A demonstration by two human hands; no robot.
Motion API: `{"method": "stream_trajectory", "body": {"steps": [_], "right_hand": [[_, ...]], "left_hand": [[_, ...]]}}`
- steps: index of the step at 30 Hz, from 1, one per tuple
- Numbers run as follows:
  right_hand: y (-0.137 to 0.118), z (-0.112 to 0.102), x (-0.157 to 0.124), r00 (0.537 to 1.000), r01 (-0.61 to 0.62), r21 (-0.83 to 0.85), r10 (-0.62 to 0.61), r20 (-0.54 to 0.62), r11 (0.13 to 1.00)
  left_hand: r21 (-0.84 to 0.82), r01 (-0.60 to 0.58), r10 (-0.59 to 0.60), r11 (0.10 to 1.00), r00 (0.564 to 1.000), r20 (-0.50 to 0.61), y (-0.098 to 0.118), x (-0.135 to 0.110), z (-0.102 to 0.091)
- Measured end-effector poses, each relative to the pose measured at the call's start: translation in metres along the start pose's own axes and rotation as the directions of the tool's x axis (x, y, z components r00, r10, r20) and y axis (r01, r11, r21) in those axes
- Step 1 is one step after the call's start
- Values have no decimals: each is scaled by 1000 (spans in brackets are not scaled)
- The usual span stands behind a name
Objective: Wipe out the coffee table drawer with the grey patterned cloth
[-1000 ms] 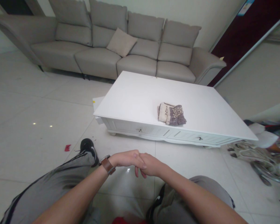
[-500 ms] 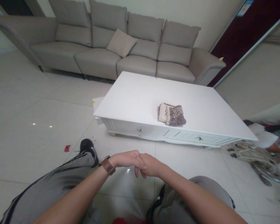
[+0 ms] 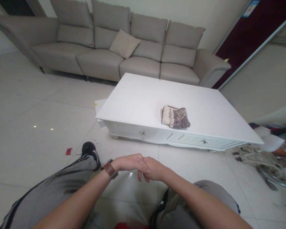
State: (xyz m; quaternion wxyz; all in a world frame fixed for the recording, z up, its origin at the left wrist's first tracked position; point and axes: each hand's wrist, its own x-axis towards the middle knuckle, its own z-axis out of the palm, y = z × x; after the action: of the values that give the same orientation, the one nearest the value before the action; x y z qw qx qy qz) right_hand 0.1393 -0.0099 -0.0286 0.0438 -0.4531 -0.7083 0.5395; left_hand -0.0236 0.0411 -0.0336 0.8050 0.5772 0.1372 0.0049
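My left hand [image 3: 131,163], with a brown-strapped watch [image 3: 110,169] at its wrist, is clasped with my right hand [image 3: 154,168] above the floor between my knees. The fingers of both hands are wrapped around each other, and some are hidden in the clasp. No object shows in the grip. Beyond the hands, a folded cloth [image 3: 175,117], cream and purplish brown with a pattern, lies near the front edge of the white coffee table [image 3: 143,92]. Neither hand touches the cloth or the table.
A long grey-beige sofa [image 3: 100,63] with a loose cushion [image 3: 124,44] stands behind the table. Coiled cords [image 3: 259,157] and clutter lie on the floor at right. A small red scrap [image 3: 69,151] is on the tiles near my left shoe [image 3: 90,152].
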Motion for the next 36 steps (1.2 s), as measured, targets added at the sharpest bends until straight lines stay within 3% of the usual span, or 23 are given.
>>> {"method": "stream_trajectory", "body": {"steps": [36], "right_hand": [[1, 0, 0, 1000, 9, -20, -9, 6, 1000]], "left_hand": [[15, 5, -5, 1000, 1000, -16, 2, 0, 1]]}}
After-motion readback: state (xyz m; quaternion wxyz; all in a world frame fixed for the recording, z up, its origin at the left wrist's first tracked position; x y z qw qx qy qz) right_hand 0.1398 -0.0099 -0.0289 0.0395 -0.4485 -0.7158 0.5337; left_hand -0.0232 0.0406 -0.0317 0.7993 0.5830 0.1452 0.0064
